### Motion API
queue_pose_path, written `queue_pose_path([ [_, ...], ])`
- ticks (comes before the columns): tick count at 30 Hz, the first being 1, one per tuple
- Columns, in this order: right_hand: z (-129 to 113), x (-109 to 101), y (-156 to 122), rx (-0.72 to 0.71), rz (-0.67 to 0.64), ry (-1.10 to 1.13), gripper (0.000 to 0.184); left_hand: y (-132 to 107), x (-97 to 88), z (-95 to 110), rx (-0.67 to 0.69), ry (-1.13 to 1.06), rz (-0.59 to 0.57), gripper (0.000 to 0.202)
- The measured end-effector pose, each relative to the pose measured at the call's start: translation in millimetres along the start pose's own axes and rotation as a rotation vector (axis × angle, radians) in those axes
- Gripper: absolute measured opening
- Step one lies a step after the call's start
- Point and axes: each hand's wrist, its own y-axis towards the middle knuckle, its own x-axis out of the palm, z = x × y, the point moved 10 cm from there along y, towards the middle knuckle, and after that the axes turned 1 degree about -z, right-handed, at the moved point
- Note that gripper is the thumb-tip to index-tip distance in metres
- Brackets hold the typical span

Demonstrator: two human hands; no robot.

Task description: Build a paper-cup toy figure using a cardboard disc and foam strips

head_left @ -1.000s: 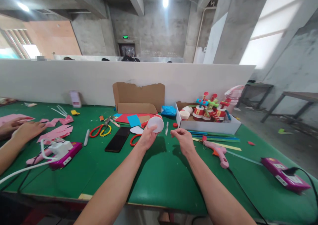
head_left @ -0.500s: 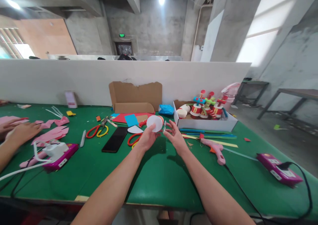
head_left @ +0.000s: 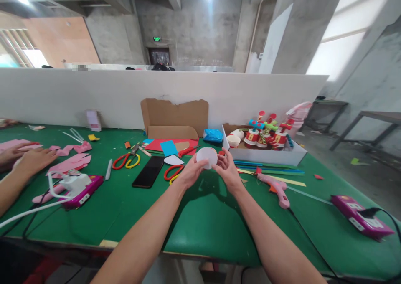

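Both my hands hold a small paper cup (head_left: 206, 157) above the green table (head_left: 200, 217), its white round bottom facing me. My left hand (head_left: 191, 173) grips its left side with curled fingers. My right hand (head_left: 228, 171) closes on its right side, where a bit of red shows. Red-handled scissors (head_left: 173, 172) lie on the table just under my left hand, beside a black phone (head_left: 148, 171) and a white paper piece (head_left: 173, 160).
A pink glue gun (head_left: 274, 188) lies right of my hands; a white box (head_left: 266, 150) of finished red cup toys stands behind. Pink power strips (head_left: 360, 221) (head_left: 82, 190) sit at both sides. Another person's hands (head_left: 28, 161) rest on pink paper (head_left: 70, 165) at left.
My right hand has come in from the right and closed on the cup, which my left hand has kept holding and shifted slightly right. The view has shifted a little.
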Motion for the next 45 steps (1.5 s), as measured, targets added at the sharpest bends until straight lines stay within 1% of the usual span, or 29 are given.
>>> queue_pose_path([
  [2, 1, -3, 1, 0.033, -0.013, 0.013, 0.097, 1, -5.1, 4, 0.009, 0.019, 0.013, 0.056],
  [5, -3, -3, 1, 0.030, -0.070, 0.005, 0.099, 0, -14.0, 4, -0.024, 0.075, 0.052, 0.065],
  [9, -9, 2, 0, -0.001, -0.122, -0.011, 0.098, -2, -12.3, 0, -0.078, 0.121, 0.027, 0.079],
  [11, -11, 2, 0, -0.025, -0.121, -0.022, 0.095, -2, -12.6, 3, -0.052, 0.131, 0.034, 0.080],
  [13, -14, -5, 2, -0.056, -0.064, -0.059, 0.088, 0, -18.8, 11, 0.019, 0.117, 0.086, 0.077],
  [15, -15, -18, 5, -0.070, 0.040, -0.150, 0.074, 2, -30.1, 21, 0.102, 0.073, 0.162, 0.074],
  [17, -15, -28, 7, -0.058, 0.092, -0.321, 0.052, 4, -41.6, 30, 0.175, 0.026, 0.223, 0.073],
  [18, -16, -29, 8, -0.052, 0.087, -0.429, 0.040, 4, -46.2, 34, 0.206, 0.010, 0.242, 0.073],
  [19, -17, -28, 8, -0.048, 0.060, -0.537, 0.030, 5, -49.6, 36, 0.232, 0.000, 0.253, 0.072],
  [20, -17, -25, 8, -0.044, 0.016, -0.635, 0.025, 6, -52.1, 38, 0.249, -0.005, 0.259, 0.072],
  [22, -16, -16, 6, -0.027, -0.080, -0.777, 0.031, 7, -55.1, 39, 0.259, -0.004, 0.268, 0.070],
  [24, -12, -8, 2, -0.003, -0.184, -0.852, 0.037, 7, -55.7, 38, 0.250, 0.001, 0.270, 0.068],
  [25, -10, -4, 1, 0.002, -0.230, -0.874, 0.034, 8, -55.0, 37, 0.245, 0.002, 0.262, 0.068],
  [28, -2, 6, -6, 0.012, -0.381, -0.902, 0.014, 8, -52.4, 33, 0.228, 0.005, 0.234, 0.070],
  [29, 3, 9, -9, 0.027, -0.440, -0.895, 0.010, 8, -52.3, 33, 0.224, 0.006, 0.231, 0.071],
  [31, 13, 14, -15, 0.071, -0.547, -0.866, 0.006, 8, -53.0, 32, 0.221, 0.009, 0.235, 0.071],
  [33, 19, 17, -19, 0.098, -0.609, -0.846, 0.004, 8, -52.6, 32, 0.223, 0.013, 0.234, 0.071],
  [38, 24, 23, -22, 0.065, -0.625, -0.886, 0.004, 8, -50.2, 31, 0.201, 0.013, 0.242, 0.073],
  [43, 19, 23, -21, -0.038, -0.572, -1.048, 0.015, 7, -48.9, 31, 0.202, -0.001, 0.239, 0.074],
  [45, 15, 17, -17, -0.055, -0.501, -1.046, 0.014, 6, -49.9, 31, 0.197, 0.001, 0.247, 0.075],
])
